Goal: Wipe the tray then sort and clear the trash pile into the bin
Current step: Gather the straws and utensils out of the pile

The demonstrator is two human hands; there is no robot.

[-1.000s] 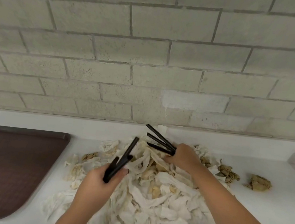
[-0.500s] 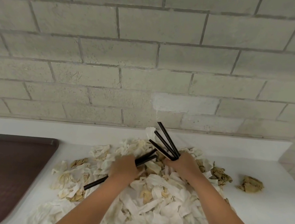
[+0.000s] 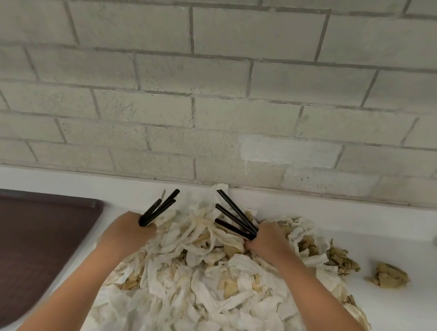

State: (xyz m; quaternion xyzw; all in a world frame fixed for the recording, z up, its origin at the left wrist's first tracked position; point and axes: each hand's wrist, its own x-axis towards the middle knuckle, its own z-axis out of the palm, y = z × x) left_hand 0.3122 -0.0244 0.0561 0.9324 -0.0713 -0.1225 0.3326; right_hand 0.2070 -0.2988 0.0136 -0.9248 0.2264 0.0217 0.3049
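a grey block wall (image 3: 222, 83) is seen filling the upper half, and the white counter (image 3: 399, 319) is closed off at the back by a low raised ledge (image 3: 344, 211) that meets it. open white surface is left on the far right of the counter; a narrow bare strip is left between the tray and the pile.

the trash pile (image 3: 197, 286) is spread over the middle of the counter, from the ledge down to the near edge: crumpled white paper mixed with stained brown scraps. the dark brown tray (image 3: 9, 249) is laid flat on the left, just beside the pile, its left and near sides cut off by the frame.

1 crumpled brown wad (image 3: 388, 275) is set apart on the right of the pile, and the way across that side is partly taken up by it.

now the hands: the left hand (image 3: 128, 232) is clenched round a bunch of black straws (image 3: 160, 207), held up and tilted toward the wall at the pile's left edge; their count cannot be told. the right hand (image 3: 268, 240) is pressed into the far part of the pile, fingers curled round 3 fanned black straws (image 3: 235, 217) pointed up and to the left.
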